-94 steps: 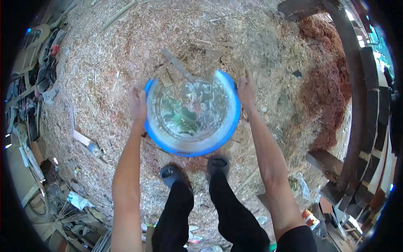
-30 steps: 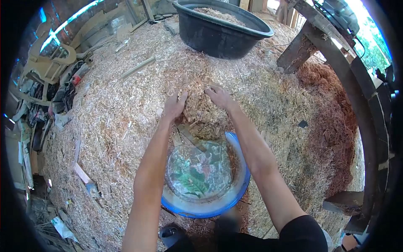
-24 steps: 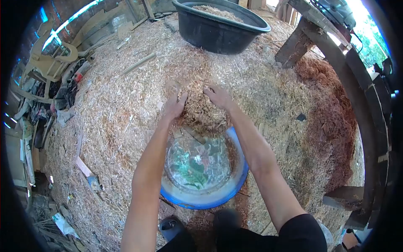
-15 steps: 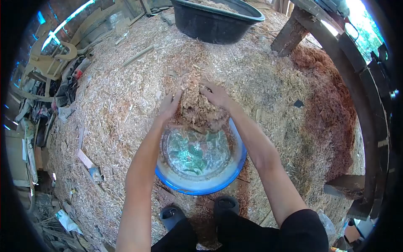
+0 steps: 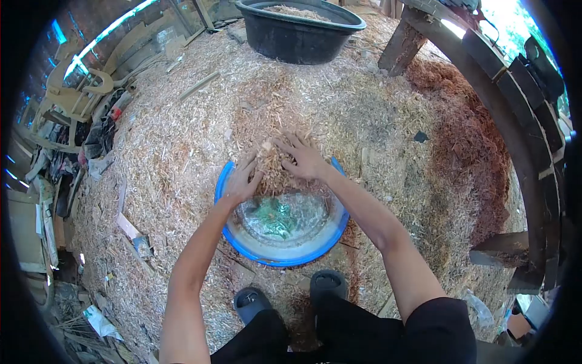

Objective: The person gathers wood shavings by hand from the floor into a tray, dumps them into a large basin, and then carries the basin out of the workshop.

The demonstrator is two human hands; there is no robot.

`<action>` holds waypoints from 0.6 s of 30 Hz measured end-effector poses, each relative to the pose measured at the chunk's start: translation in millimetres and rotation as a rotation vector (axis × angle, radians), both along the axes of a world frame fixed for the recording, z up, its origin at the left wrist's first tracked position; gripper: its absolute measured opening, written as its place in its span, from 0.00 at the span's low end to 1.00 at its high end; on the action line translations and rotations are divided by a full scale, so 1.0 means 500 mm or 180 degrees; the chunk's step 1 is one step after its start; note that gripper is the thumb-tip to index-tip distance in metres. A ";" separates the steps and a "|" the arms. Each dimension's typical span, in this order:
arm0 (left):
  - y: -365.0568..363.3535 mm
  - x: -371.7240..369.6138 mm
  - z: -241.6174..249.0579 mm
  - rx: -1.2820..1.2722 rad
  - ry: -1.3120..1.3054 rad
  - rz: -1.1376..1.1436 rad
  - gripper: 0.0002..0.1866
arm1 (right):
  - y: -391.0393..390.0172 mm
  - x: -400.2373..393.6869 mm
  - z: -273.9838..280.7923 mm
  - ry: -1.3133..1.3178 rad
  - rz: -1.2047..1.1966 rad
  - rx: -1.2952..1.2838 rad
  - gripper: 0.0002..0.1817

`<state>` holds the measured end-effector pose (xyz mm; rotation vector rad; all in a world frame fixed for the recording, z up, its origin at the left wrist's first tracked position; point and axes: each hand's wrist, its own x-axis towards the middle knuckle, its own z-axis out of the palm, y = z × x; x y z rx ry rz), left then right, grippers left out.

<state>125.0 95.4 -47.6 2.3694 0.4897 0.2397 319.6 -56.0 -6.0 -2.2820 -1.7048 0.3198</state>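
Note:
A blue-rimmed basin (image 5: 285,261) stands on the shavings in front of my feet, its whitish bottom showing a green pattern. Wood shavings (image 5: 276,173) lie heaped over its far edge, hiding that part of the rim. On the left side of this heap rests my left hand (image 5: 244,177), fingers apart and palm toward the shavings. My right hand (image 5: 301,159) lies on the heap's right side with its fingers spread. Neither hand is closed around anything.
A black tub (image 5: 297,39) holding shavings stands at the far side. Reddish shavings (image 5: 464,133) are piled at the right beside a curved dark beam (image 5: 521,121). A wooden chair (image 5: 76,97) and clutter line the left. Wood pieces (image 5: 128,226) lie on the floor.
Both hands have come closer together over the heap. The loose shavings between them have dropped at the basin's far edge, and more of the rim shows at the left. The view has shifted slightly.

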 end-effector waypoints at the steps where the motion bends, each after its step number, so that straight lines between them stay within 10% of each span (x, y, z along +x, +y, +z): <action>1: -0.007 -0.012 -0.003 -0.0011 -0.0001 0.0001 0.29 | -0.011 -0.010 0.006 -0.0061 0.0089 -0.0066 0.34; 8: -0.037 -0.104 0.025 0.0431 -0.0019 -0.0708 0.26 | -0.089 -0.067 0.024 -0.0315 0.0479 -0.0316 0.33; 18: -0.105 0.013 0.026 0.0603 0.0064 0.0330 0.31 | -0.047 -0.042 -0.042 -0.0260 -0.1067 0.0041 0.34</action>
